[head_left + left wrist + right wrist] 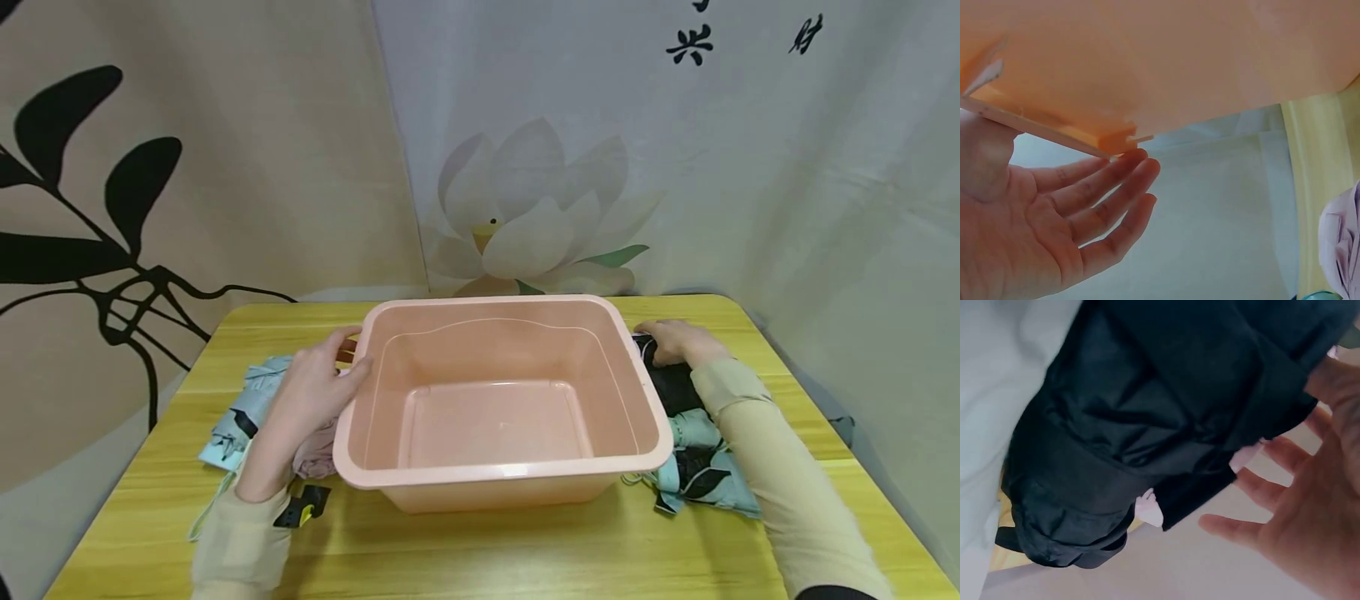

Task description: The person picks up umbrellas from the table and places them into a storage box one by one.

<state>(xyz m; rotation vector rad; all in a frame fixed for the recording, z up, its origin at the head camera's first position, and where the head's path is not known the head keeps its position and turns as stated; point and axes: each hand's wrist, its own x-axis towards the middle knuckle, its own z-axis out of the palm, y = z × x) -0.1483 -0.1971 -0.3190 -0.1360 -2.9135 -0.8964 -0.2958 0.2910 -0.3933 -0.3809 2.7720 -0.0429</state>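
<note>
A pink plastic basin (498, 417) stands at the middle of the wooden table, its inside bare. At its left side my left hand (318, 387) has the thumb on the rim and the fingers along the outside. In the left wrist view, the fingers of the left hand (1079, 219) bend gently under the rim. My right hand (678, 340) rests at the far end of a black folded fabric bundle (670, 385) beside the basin. In the right wrist view, the spread fingers of this hand (1310, 500) lie by the black bundle (1166, 394), some tips hidden behind it.
Left of the basin lie a light blue folded bundle (251, 412) and a mauve fabric bundle (317, 450). A blue-green and black bundle (708, 475) with a cord lies at the right, near the forearm. Printed curtains (750, 167) hang behind the table (480, 558).
</note>
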